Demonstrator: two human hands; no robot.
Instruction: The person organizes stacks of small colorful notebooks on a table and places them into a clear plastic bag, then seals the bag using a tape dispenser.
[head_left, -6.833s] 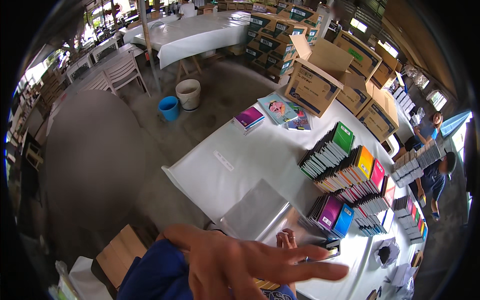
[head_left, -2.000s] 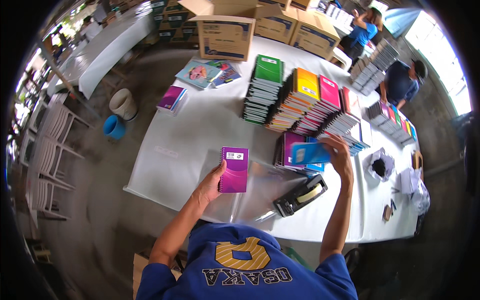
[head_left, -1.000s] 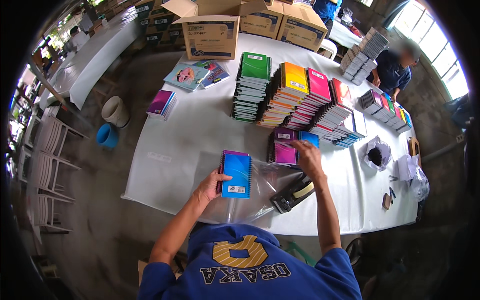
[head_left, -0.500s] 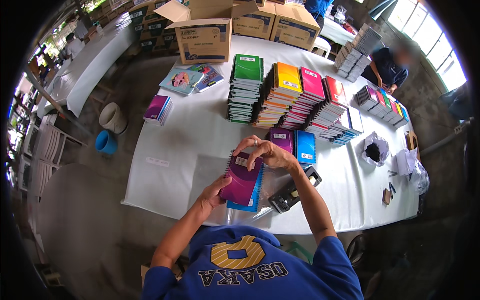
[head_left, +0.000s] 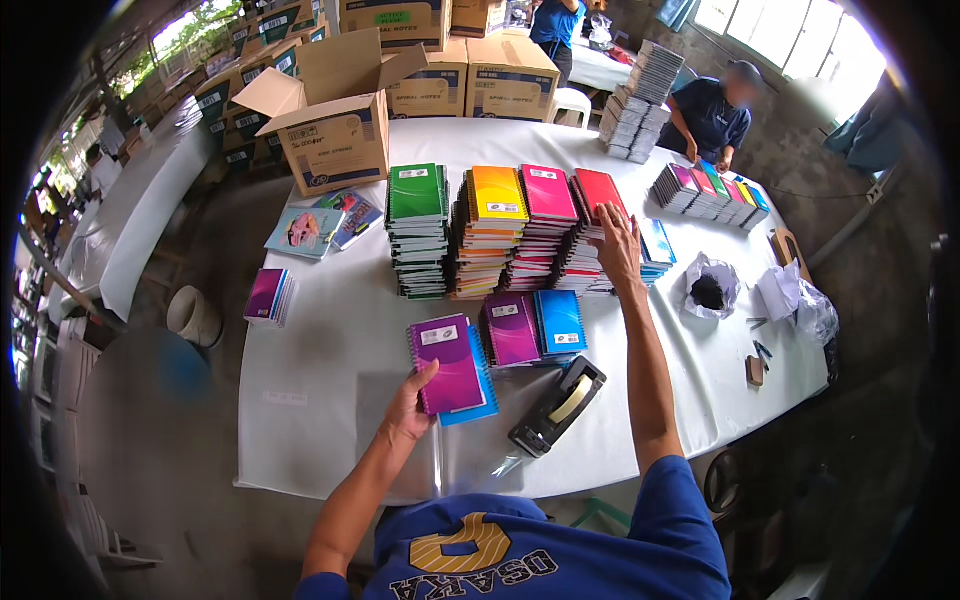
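My left hand (head_left: 408, 404) grips a purple spiral notebook (head_left: 446, 375) with a blue spiral notebook (head_left: 484, 392) fanned out beneath it, its thumb on the purple cover. My right hand (head_left: 620, 248) reaches far forward, fingers stretched over the right side of the top red notebook (head_left: 592, 190) on a tall stack; whether it pinches the cover I cannot tell. Left of that stand stacks of pink notebooks (head_left: 547, 192), yellow notebooks (head_left: 498, 188) and green notebooks (head_left: 416, 190). Nearer me are a lower purple pile (head_left: 511, 335) and a blue pile (head_left: 560, 315).
A black tape dispenser (head_left: 556, 410) lies between my arms. An opened carton (head_left: 335, 140) stands at the back left, near picture-covered books (head_left: 303, 232). A small purple-topped pile (head_left: 266, 296) sits at left. Far right, a co-worker (head_left: 710, 115) handles notebook rows (head_left: 705, 195).
My right hand has left the purple notebook and stretched forward to the red stack. My left hand still holds the purple and blue notebooks. The whole view has shifted.
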